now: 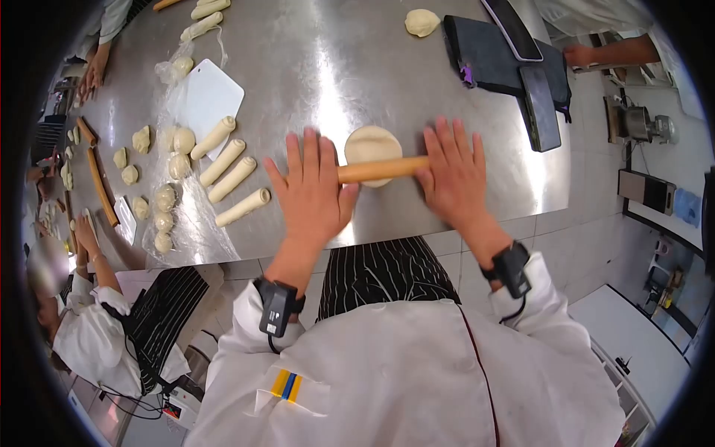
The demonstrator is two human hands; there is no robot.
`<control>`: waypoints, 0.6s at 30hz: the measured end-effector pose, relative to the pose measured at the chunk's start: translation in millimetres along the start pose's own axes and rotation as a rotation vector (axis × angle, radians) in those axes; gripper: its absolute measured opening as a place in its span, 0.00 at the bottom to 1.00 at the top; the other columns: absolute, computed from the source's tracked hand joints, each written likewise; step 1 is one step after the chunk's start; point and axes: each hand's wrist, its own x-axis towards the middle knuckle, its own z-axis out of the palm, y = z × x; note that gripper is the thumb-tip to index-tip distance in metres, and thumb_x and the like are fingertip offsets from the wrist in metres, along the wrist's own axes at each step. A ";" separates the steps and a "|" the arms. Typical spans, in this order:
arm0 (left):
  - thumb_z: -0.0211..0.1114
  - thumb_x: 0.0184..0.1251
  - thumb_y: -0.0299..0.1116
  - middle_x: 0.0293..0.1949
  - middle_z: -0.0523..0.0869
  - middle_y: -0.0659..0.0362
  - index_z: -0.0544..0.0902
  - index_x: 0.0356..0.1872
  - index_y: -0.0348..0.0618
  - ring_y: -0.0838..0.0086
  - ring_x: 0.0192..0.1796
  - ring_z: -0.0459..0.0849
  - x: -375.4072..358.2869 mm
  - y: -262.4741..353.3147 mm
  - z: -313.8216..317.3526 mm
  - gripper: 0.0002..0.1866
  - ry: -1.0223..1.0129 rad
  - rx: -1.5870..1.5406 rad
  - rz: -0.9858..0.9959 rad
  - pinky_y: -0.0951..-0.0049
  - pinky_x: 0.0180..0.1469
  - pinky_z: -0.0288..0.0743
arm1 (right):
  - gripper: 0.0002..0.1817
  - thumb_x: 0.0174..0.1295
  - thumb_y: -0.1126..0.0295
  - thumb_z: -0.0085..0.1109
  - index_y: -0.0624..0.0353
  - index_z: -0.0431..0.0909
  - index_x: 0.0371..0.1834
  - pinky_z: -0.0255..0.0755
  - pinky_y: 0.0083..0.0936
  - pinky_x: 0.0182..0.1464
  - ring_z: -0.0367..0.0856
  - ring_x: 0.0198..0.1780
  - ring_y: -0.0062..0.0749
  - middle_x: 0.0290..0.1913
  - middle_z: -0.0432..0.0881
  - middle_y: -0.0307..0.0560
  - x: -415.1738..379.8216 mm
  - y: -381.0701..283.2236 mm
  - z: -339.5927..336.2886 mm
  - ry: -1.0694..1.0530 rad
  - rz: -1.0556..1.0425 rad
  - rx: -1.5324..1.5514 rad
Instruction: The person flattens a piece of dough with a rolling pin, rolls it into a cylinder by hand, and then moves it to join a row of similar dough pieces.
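Observation:
A wooden rolling pin (381, 170) lies across a flattened round of pale dough (370, 144) on the steel table (320, 67). My left hand (311, 191) presses flat on the pin's left end, fingers spread. My right hand (453, 173) presses flat on its right end, fingers also spread. Both wrists wear black strapped devices. Only the middle of the pin shows between my palms.
Rolled dough logs (231, 175) and dough balls (165, 197) lie on plastic film at left, beside a white board (211, 93). Another dough ball (421, 21) sits far back. Dark tablets (514, 67) lie at right. Other people's hands (93, 71) and another rolling pin (100, 186) are at left.

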 end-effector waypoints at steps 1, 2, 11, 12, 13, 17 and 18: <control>0.45 0.72 0.51 0.73 0.63 0.41 0.66 0.71 0.34 0.42 0.77 0.54 -19.3 2.6 0.4 0.35 0.021 -0.098 0.012 0.36 0.74 0.36 | 0.28 0.69 0.51 0.46 0.55 0.72 0.67 0.46 0.57 0.74 0.60 0.75 0.51 0.72 0.67 0.54 -19.1 -4.7 -1.4 -0.013 -0.005 0.002; 0.45 0.72 0.51 0.73 0.63 0.41 0.66 0.71 0.34 0.42 0.77 0.54 -30.7 5.8 -5.3 0.35 0.014 -0.099 0.001 0.36 0.74 0.36 | 0.28 0.69 0.50 0.46 0.56 0.72 0.66 0.47 0.57 0.73 0.60 0.74 0.51 0.71 0.68 0.55 -33.7 -8.2 -3.0 0.002 -0.007 -0.023; 0.45 0.74 0.49 0.74 0.61 0.44 0.67 0.72 0.43 0.39 0.76 0.53 40.2 -6.0 -17.1 0.31 -0.155 0.030 -0.047 0.34 0.73 0.38 | 0.29 0.67 0.49 0.49 0.55 0.72 0.66 0.45 0.61 0.73 0.59 0.75 0.54 0.70 0.69 0.56 35.7 -0.3 -7.5 -0.046 0.019 -0.006; 0.45 0.74 0.49 0.75 0.61 0.44 0.66 0.73 0.46 0.39 0.76 0.52 48.3 -6.2 -15.3 0.31 -0.172 0.035 -0.076 0.34 0.73 0.38 | 0.29 0.67 0.49 0.50 0.55 0.73 0.66 0.45 0.63 0.72 0.59 0.75 0.54 0.70 0.69 0.56 44.0 2.8 -5.6 -0.027 -0.021 -0.068; 0.45 0.74 0.49 0.75 0.60 0.45 0.65 0.74 0.50 0.39 0.77 0.51 52.3 -6.1 -12.9 0.30 -0.196 0.037 -0.103 0.34 0.73 0.37 | 0.29 0.67 0.49 0.50 0.55 0.73 0.66 0.45 0.63 0.72 0.59 0.75 0.54 0.70 0.69 0.56 54.3 5.7 -4.6 -0.035 -0.020 -0.066; 0.46 0.74 0.50 0.75 0.59 0.44 0.62 0.75 0.47 0.38 0.77 0.50 103.6 -27.0 3.5 0.32 -0.127 -0.007 -0.128 0.33 0.73 0.36 | 0.30 0.66 0.48 0.51 0.55 0.72 0.66 0.45 0.65 0.72 0.59 0.75 0.54 0.70 0.69 0.56 116.1 26.8 19.3 0.052 -0.012 -0.059; 0.46 0.74 0.51 0.75 0.59 0.43 0.61 0.75 0.46 0.38 0.77 0.49 117.6 -31.9 1.8 0.33 -0.104 0.009 -0.140 0.33 0.73 0.35 | 0.30 0.66 0.49 0.52 0.55 0.72 0.66 0.45 0.65 0.72 0.59 0.75 0.54 0.70 0.68 0.55 121.5 28.8 19.5 0.074 -0.002 -0.034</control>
